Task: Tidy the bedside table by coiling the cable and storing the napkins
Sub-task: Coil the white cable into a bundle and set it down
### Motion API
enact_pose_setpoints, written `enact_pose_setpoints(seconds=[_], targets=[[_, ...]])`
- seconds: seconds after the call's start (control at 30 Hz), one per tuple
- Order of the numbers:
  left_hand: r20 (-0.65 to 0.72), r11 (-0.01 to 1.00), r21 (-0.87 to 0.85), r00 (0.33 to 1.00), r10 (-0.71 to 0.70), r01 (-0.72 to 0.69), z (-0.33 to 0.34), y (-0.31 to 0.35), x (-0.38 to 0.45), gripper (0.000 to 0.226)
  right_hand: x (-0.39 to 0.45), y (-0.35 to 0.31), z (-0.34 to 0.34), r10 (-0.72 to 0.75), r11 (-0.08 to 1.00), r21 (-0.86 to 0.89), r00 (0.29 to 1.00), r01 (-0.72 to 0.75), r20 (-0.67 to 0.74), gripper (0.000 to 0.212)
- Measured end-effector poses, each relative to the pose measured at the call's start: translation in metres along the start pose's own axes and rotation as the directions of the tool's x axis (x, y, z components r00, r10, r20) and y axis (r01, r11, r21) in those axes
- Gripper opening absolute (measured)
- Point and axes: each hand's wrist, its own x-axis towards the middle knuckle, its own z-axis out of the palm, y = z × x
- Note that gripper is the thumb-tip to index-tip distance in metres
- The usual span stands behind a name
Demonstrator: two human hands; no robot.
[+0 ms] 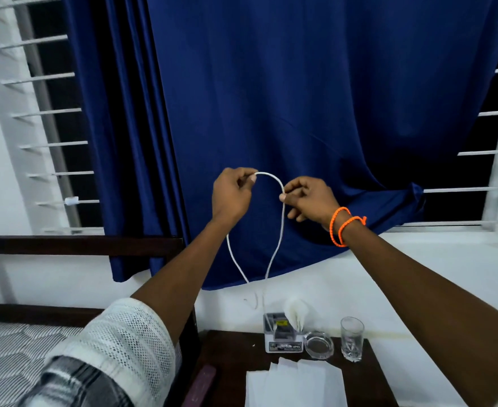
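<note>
you were on the coiling step: your left hand point(232, 193) and right hand point(306, 198) each had fingers pinched on the white cable point(282, 227), held up above the desk point(233, 351). next probably called for looping it; napkins point(296, 384) waited flat.

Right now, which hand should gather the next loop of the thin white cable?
Probably the right hand: it pinches the thin white cable where the long strand hangs down, while the left hand holds the end.
</note>
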Motion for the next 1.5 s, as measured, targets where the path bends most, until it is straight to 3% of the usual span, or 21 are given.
enact_pose_setpoints(seconds=[0.1, 0.17, 0.23, 0.33, 0.47, 0.57, 0.7, 0.83, 0.97, 1.07, 1.2, 1.33, 1.5], targets=[[0.074, 0.987, 0.091, 0.990, 0.122, -0.129, 0.000, 0.005, 0.007, 0.016, -0.001, -0.007, 0.003, -0.051, 0.999, 0.025, 0.996, 0.049, 0.078, 0.024], [0.091, 0.981, 0.089, 0.983, 0.162, -0.170, 0.001, 0.007, 0.008, 0.015, 0.001, -0.015, 0.008, -0.092, 0.996, 0.010, 0.993, 0.092, 0.078, 0.016], [0.065, 0.981, 0.078, 0.983, 0.171, -0.176, 0.004, 0.007, 0.005, 0.016, 0.003, -0.023, 0.015, -0.113, 0.993, -0.033, 0.993, 0.114, 0.014, 0.006], [0.045, 0.984, 0.111, 0.990, 0.132, -0.137, 0.006, 0.002, -0.003, 0.016, 0.007, -0.033, 0.020, -0.110, 0.993, -0.040, 0.989, 0.107, -0.097, 0.013], [0.123, 0.997, -0.034, 0.990, -0.067, 0.072, 0.010, -0.013, -0.020, 0.012, 0.013, -0.040, 0.018, -0.091, 0.996, 0.009, 0.978, 0.094, -0.189, 0.016], [0.154, 0.942, -0.212, 0.961, -0.230, 0.260, 0.009, -0.023, -0.030, 0.010, 0.015, -0.034, 0.010, -0.056, 0.997, 0.034, 0.975, 0.064, -0.213, 0.015], [0.137, 0.877, -0.373, 0.953, -0.271, 0.303, 0.001, -0.029, -0.028, 0.009, 0.012, -0.011, 0.002, 0.045, 0.999, 0.033, 0.994, -0.042, -0.097, 0.015], [0.087, 0.900, -0.364, 0.971, -0.224, 0.240, -0.003, -0.024, -0.014, 0.014, 0.006, 0.014, -0.001, 0.131, 0.989, -0.083, 0.987, -0.123, 0.093, 0.013], [0.099, 0.956, -0.258, 0.988, -0.117, 0.139, -0.002, -0.017, -0.003, 0.017, 0.005, 0.016, 0.005, 0.089, 0.988, -0.135, 0.986, -0.070, 0.140, 0.012], [0.145, 0.987, -0.157, 0.989, -0.016, 0.038, -0.001, -0.010, 0.000, 0.019, 0.008, 0.002, 0.011, -0.026, 0.997, -0.070, 0.994, 0.033, 0.102, 0.016], [0.141, 0.993, -0.121, 0.990, 0.013, 0.005, 0.003, -0.008, -0.002, 0.015, 0.015, -0.015, 0.020, -0.145, 0.983, -0.109, 0.989, 0.147, 0.025, 0.010], [0.126, 0.985, -0.125, 0.986, -0.106, 0.121, 0.003, -0.018, -0.013, 0.008, 0.021, -0.021, 0.023, -0.155, 0.980, -0.138, 0.983, 0.140, -0.100, 0.017], [0.148, 0.944, -0.187, 0.958, -0.245, 0.271, -0.002, -0.035, -0.033, 0.016, 0.021, -0.010, 0.016, -0.085, 0.992, -0.113, 0.975, 0.062, -0.207, 0.019]])
